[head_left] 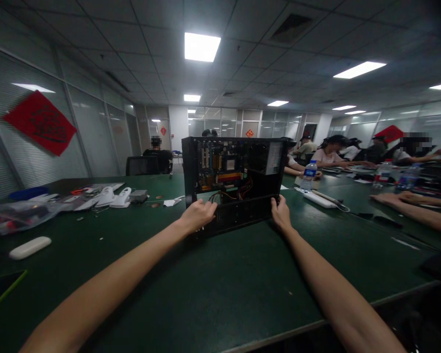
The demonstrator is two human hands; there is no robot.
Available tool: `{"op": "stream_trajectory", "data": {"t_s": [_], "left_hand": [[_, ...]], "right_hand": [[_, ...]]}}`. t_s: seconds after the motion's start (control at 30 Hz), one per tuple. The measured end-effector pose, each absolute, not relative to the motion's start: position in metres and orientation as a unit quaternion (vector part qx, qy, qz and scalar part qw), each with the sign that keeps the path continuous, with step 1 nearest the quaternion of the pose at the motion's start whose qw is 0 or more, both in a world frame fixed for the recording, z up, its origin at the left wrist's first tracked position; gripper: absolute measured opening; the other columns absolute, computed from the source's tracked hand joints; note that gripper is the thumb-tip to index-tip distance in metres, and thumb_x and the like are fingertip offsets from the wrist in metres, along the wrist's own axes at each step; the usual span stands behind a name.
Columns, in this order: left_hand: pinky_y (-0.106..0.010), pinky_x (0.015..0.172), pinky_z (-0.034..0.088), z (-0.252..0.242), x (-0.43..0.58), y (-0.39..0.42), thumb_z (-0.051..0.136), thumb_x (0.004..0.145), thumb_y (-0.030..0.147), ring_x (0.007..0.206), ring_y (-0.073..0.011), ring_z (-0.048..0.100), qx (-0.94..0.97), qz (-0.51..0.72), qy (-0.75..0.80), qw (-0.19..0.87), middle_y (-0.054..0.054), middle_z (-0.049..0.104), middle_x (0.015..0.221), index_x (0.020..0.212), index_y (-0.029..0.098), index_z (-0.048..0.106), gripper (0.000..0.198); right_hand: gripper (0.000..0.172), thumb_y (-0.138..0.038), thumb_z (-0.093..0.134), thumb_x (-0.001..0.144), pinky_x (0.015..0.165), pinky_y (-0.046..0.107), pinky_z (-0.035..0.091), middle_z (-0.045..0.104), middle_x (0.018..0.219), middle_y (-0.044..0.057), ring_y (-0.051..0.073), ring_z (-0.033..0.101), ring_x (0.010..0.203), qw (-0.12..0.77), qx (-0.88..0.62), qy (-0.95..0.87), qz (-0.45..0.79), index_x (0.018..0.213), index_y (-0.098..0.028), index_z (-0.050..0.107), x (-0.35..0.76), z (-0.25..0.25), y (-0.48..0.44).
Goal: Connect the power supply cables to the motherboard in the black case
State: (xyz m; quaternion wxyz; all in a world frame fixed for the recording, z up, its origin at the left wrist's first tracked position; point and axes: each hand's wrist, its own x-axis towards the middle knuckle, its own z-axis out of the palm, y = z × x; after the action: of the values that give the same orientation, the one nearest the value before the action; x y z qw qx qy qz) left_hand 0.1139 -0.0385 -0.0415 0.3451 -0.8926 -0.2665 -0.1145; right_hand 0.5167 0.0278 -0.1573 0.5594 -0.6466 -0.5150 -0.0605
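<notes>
A black computer case [238, 215] stands on the green table in front of me, its open side facing me. Inside it show a motherboard [209, 164], a power supply [274, 159] at the upper right and several loose coloured cables [238, 193]. My left hand [199, 215] is closed on the lower left part of the case's frame. On the right edge, my right hand [280, 214] grips the case with its thumb toward me. The far-side fingers of my right hand are hidden behind the case.
On the left lie a plastic bag [22, 213], white devices [113, 197], a white oblong case [30, 247] and a blue tray [28, 192]. A water bottle [308, 175] and a white power strip [319, 200] are at the right. Other people sit along the table; one person's forearms [415, 208] rest nearby.
</notes>
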Motion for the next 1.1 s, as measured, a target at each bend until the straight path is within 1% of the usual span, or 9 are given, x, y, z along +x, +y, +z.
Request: {"op": "stream_trajectory", "data": {"t_s": [0.1, 0.2, 0.33, 0.43, 0.57, 0.67, 0.9, 1.0, 1.1], "left_hand": [[-0.037, 0.078, 0.05, -0.038, 0.079, -0.037, 0.06, 0.103, 0.027, 0.081, -0.0267, 0.071, -0.884, -0.109, -0.27, 0.365, -0.014, 0.075, 0.096, 0.121, 0.007, 0.067, 0.027], [-0.035, 0.076, 0.05, -0.037, 0.042, -0.037, 0.059, 0.104, 0.032, 0.076, -0.024, 0.071, -0.874, -0.109, -0.276, 0.385, -0.011, 0.076, 0.092, 0.113, 0.011, 0.069, 0.025], [-0.034, 0.077, 0.05, -0.036, 0.0, -0.048, 0.056, 0.105, 0.032, 0.076, -0.022, 0.071, -0.857, -0.121, -0.261, 0.427, -0.01, 0.076, 0.092, 0.11, 0.012, 0.069, 0.024], [-0.035, 0.077, 0.051, -0.034, -0.024, -0.064, 0.053, 0.106, 0.029, 0.076, -0.0224, 0.071, -0.856, -0.117, -0.261, 0.43, -0.011, 0.076, 0.093, 0.111, 0.011, 0.07, 0.026], [-0.035, 0.074, 0.052, -0.029, -0.047, -0.084, 0.045, 0.107, 0.026, 0.072, -0.0221, 0.071, -0.851, -0.109, -0.256, 0.446, -0.011, 0.077, 0.091, 0.11, 0.01, 0.072, 0.032], [-0.036, 0.073, 0.053, -0.027, -0.06, -0.093, 0.042, 0.108, 0.026, 0.071, -0.0219, 0.071, -0.845, -0.118, -0.247, 0.46, -0.012, 0.077, 0.089, 0.108, 0.009, 0.073, 0.035], [-0.035, 0.068, 0.052, -0.018, -0.081, -0.099, 0.037, 0.108, 0.025, 0.063, -0.0207, 0.068, -0.853, -0.112, -0.229, 0.455, -0.009, 0.077, 0.081, 0.104, 0.012, 0.077, 0.042], [-0.036, 0.069, 0.052, -0.018, -0.084, -0.098, 0.039, 0.107, 0.025, 0.064, -0.021, 0.068, -0.862, -0.124, -0.239, 0.43, -0.01, 0.078, 0.082, 0.105, 0.014, 0.078, 0.04], [-0.036, 0.07, 0.052, -0.019, -0.083, -0.098, 0.041, 0.106, 0.026, 0.065, -0.0213, 0.068, -0.869, -0.136, -0.25, 0.406, -0.01, 0.077, 0.082, 0.104, 0.016, 0.078, 0.038]], "right_hand": [[0.078, -0.077, 0.021, 0.096, 0.091, 0.049, 0.053, 0.072, 0.112, 0.025, 0.038, 0.069, 0.101, 0.535, -0.643, -0.546, -0.059, 0.125, -0.014, 0.057, 0.509, -0.153, 0.018], [0.076, -0.08, 0.023, 0.094, 0.085, 0.046, 0.053, 0.073, 0.102, 0.023, 0.038, 0.069, 0.093, 0.507, -0.634, -0.58, -0.061, 0.114, -0.016, 0.06, 0.496, -0.144, 0.006], [0.076, -0.075, 0.019, 0.098, 0.082, 0.045, 0.052, 0.073, 0.104, 0.025, 0.04, 0.07, 0.094, 0.445, -0.615, -0.647, -0.073, 0.12, -0.013, 0.057, 0.473, -0.131, -0.015], [0.071, -0.068, 0.02, 0.102, 0.084, 0.045, 0.051, 0.073, 0.108, 0.027, 0.041, 0.071, 0.098, 0.402, -0.6, -0.688, -0.075, 0.125, -0.01, 0.054, 0.454, -0.122, -0.029], [0.063, -0.06, 0.022, 0.104, 0.084, 0.043, 0.051, 0.074, 0.109, 0.025, 0.039, 0.072, 0.099, 0.371, -0.59, -0.714, -0.07, 0.127, -0.01, 0.053, 0.432, -0.114, -0.041], [0.056, -0.056, 0.026, 0.106, 0.084, 0.04, 0.051, 0.074, 0.111, 0.023, 0.037, 0.073, 0.099, 0.362, -0.577, -0.729, -0.068, 0.128, -0.012, 0.054, 0.42, -0.11, -0.048], [0.041, -0.049, 0.036, 0.108, 0.08, 0.037, 0.05, 0.074, 0.107, 0.017, 0.032, 0.072, 0.094, 0.354, -0.56, -0.746, -0.073, 0.122, -0.016, 0.057, 0.406, -0.105, -0.06], [0.039, -0.051, 0.039, 0.107, 0.075, 0.034, 0.048, 0.073, 0.098, 0.014, 0.028, 0.07, 0.085, 0.368, -0.546, -0.744, -0.111, 0.11, -0.018, 0.06, 0.409, -0.101, -0.064], [0.04, -0.049, 0.037, 0.108, 0.068, 0.033, 0.045, 0.068, 0.085, 0.011, 0.024, 0.064, 0.074, 0.422, -0.514, -0.718, -0.205, 0.093, -0.02, 0.061, 0.412, -0.089, -0.074]]}}
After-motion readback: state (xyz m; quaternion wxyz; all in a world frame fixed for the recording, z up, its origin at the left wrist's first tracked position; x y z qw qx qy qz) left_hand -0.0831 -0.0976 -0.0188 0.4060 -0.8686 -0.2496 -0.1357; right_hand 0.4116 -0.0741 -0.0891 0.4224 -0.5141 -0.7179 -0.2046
